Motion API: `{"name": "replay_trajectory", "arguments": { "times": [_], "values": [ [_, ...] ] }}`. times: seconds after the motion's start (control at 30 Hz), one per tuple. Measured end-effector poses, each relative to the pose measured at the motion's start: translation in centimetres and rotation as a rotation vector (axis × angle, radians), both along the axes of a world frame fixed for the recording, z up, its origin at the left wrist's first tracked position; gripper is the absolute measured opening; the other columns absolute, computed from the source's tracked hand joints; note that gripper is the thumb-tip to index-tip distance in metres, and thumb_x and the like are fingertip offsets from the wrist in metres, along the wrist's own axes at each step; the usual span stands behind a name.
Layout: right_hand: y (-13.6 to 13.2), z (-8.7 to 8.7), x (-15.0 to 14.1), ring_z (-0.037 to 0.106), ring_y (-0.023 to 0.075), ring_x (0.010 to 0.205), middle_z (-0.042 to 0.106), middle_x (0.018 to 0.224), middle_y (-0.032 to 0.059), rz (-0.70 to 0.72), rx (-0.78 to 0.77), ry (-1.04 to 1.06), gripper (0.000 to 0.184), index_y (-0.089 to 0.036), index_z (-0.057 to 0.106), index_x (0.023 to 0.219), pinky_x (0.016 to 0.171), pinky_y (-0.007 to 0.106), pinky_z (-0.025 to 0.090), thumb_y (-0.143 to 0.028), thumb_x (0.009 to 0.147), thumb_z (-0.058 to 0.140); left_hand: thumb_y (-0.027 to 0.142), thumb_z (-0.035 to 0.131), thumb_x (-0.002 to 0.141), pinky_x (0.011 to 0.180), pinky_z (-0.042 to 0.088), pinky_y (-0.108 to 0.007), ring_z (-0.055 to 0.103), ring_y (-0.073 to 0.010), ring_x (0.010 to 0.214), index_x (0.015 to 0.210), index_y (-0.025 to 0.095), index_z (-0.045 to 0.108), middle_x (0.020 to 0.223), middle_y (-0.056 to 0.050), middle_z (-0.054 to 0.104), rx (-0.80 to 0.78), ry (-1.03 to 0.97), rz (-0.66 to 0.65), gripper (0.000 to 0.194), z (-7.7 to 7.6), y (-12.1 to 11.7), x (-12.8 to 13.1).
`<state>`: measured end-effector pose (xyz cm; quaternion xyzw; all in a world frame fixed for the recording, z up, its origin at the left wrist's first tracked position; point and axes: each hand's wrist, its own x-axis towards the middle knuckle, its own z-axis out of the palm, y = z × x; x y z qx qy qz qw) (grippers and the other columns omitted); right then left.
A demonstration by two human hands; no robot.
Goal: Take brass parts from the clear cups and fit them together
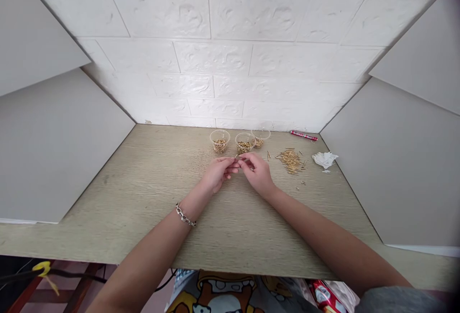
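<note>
My left hand [220, 173] and my right hand [257, 173] meet over the middle of the table, fingertips almost touching. A small thin gold-coloured metal pin [236, 157] shows at the left fingertips, pinched between thumb and finger. The right thumb and forefinger are closed together close beside it; whatever they hold is too small to make out. Just beyond the hands stand clear plastic cups: a left cup [220, 141] with small copper-gold parts, a middle cup [245, 144] with gold parts, and a back cup [260, 136] partly hidden behind it.
To the right lies a pile of gold pins [291, 160], with a few loose ones around it. Tiny parts [201, 161] are scattered on the table left of the hands. A red tube-shaped wrapper [304, 135] and a crumpled white tissue [325, 159] lie farther right. Grey panels flank both sides.
</note>
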<state>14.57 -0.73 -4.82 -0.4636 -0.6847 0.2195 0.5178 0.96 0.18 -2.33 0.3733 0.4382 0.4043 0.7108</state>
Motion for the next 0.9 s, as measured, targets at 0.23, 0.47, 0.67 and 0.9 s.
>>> {"name": "replay_trajectory", "arguments": {
  "times": [0.23,0.47,0.67,0.9],
  "values": [
    [-0.03,-0.01,0.09,0.056,0.0137,0.079,0.058,0.086,0.0057,0.015,0.105,-0.102,0.018,-0.018,0.063,0.087,0.069,0.027,0.048,-0.027,0.078,0.051,0.023,0.055,0.067,0.031,0.020,-0.014,0.037,-0.0020,0.040,0.065,0.010,0.055,0.061,0.001,0.050,0.022,0.042,-0.044,0.013,-0.32,0.09,0.11],
    [0.19,0.08,0.03,0.057,0.0134,0.074,0.060,0.084,0.0055,-0.002,0.063,-0.080,0.016,-0.018,0.065,0.083,0.067,0.026,0.049,-0.024,0.075,0.053,0.024,0.051,0.068,0.033,0.023,-0.016,0.039,-0.0037,0.043,0.067,0.011,0.056,0.065,-0.001,0.051,0.106,0.124,-0.068,0.014,-0.37,0.07,0.09],
    [0.56,0.04,0.42,0.058,0.0127,0.069,0.061,0.079,0.0043,-0.029,0.044,-0.098,0.014,-0.017,0.066,0.080,0.063,0.025,0.049,-0.021,0.074,0.054,0.020,0.051,0.067,0.040,0.030,-0.016,0.043,-0.0048,0.048,0.075,0.011,0.057,0.066,-0.002,0.054,0.079,0.085,-0.107,0.014,-0.41,0.14,0.03],
    [0.69,0.05,0.88,0.058,0.0127,0.072,0.062,0.083,0.0036,-0.020,0.079,-0.162,0.015,-0.020,0.067,0.083,0.066,0.027,0.048,-0.022,0.074,0.054,0.016,0.053,0.064,0.044,0.032,-0.016,0.044,-0.0045,0.050,0.080,0.010,0.058,0.071,-0.002,0.054,0.081,0.041,-0.129,0.018,-0.27,0.02,0.09]
  ]
}}
